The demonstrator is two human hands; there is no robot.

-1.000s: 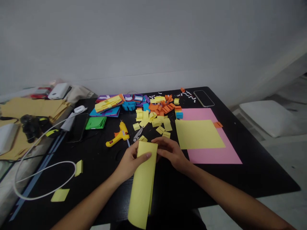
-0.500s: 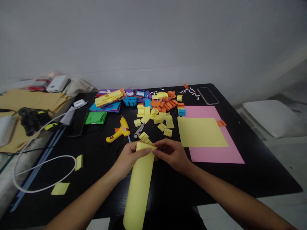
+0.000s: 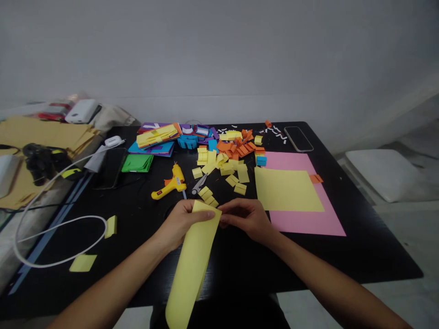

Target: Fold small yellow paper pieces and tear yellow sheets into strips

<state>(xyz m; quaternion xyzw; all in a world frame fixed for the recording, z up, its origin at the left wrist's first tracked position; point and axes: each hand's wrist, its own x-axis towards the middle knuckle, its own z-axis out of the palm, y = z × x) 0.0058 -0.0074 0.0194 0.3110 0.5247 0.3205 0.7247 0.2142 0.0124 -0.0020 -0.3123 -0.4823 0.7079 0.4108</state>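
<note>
The lower end of the loosely folded yellow paper sheet has swung leftward, and its rear layer has come into view. The left hand grips the sheet near its top, thumb in front, by the near edge of the black tabletop. The right hand brings bent fingers to the top corner; whether they pinch, I can't tell. Lining up layers seems in hand; the next move likely calls for steady left-thumb pressure.

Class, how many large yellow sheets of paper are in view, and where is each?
2. One curled sheet is held in the left hand; the other yellow sheet lies across the pink sheet. More could be hidden beneath or inside the curl.
</note>
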